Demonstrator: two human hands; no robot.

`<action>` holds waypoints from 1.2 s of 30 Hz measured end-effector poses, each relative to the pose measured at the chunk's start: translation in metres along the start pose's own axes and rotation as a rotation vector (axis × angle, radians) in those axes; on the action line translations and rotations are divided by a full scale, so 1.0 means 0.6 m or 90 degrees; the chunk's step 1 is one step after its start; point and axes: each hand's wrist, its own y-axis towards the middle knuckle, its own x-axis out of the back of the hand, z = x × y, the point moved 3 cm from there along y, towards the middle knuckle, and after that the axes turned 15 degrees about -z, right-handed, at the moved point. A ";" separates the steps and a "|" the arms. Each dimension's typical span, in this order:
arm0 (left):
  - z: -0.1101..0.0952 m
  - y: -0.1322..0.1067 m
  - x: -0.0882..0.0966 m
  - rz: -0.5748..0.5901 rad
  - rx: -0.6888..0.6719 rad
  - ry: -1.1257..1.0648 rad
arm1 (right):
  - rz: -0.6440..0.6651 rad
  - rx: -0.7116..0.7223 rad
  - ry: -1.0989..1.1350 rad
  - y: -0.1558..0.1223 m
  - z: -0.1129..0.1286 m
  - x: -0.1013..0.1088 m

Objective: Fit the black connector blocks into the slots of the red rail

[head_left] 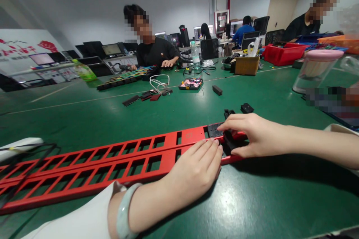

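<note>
A long red metal frame [112, 158] with rows of rectangular cut-outs lies across the green table in front of me. My left hand [196, 166] rests flat on its near rail, fingers stretched out together, holding nothing. My right hand [254, 134] is at the frame's right end, thumb and fingers pinched round a black plastic part [228, 142] that sits in a cut-out. Another black part [214, 130] is seated in the frame just beside it.
Loose black parts [246, 108] lie beyond the frame. Farther off are a small tray of pieces [190, 84], white cable [159, 82], a cardboard box [246, 65], red bins [283, 54] and a clear jar [315, 71]. A person [154, 50] works across the table; another sits at right.
</note>
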 end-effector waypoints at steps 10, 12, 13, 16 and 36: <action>0.001 0.000 -0.001 -0.006 -0.005 -0.029 | -0.021 -0.048 0.032 -0.005 -0.005 -0.020; 0.001 0.000 0.000 -0.011 -0.004 -0.028 | -0.007 -0.036 0.046 -0.006 -0.004 -0.021; 0.001 0.001 0.000 -0.014 -0.005 -0.028 | 0.000 -0.027 0.051 -0.007 -0.003 -0.022; 0.001 0.001 0.001 -0.020 -0.007 -0.024 | 0.015 0.006 0.049 -0.008 -0.002 -0.023; 0.001 0.003 0.000 -0.017 -0.001 -0.032 | 0.022 0.080 0.003 -0.006 0.005 -0.019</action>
